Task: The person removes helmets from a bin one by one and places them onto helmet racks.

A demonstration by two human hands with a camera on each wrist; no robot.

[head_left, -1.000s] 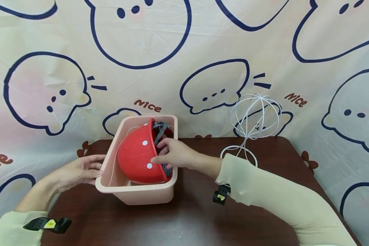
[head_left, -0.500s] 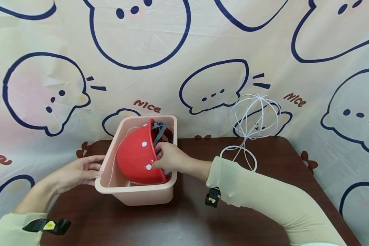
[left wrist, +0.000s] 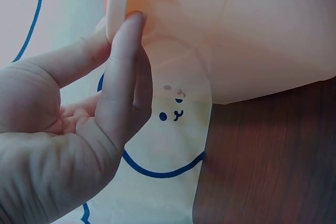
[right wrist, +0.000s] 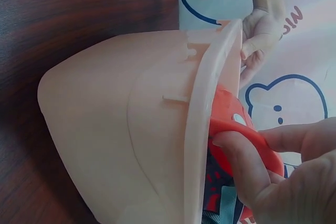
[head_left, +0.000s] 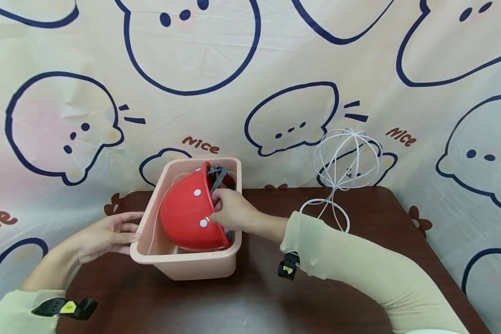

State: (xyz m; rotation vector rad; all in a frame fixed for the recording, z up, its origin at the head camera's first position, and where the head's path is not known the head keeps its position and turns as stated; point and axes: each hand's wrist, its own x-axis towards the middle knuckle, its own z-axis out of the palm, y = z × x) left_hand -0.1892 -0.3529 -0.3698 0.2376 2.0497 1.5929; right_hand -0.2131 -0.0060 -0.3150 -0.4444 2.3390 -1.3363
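L. hand: fingers apparently pinching rim of pink bin, some digits hidden. R. hand: thumb & fingers pinching edge of red helmet, on its side in bin. Below fingers: dk. brn. tabletop. R. of R. fingers: wht. wire stand, on tabletop. Beyond fingertips: cartoon-print backdrop.

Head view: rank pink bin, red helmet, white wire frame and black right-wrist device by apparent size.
Largest to smallest:
1. Pink bin
2. Red helmet, white wire frame: too alike to rank
3. Black right-wrist device
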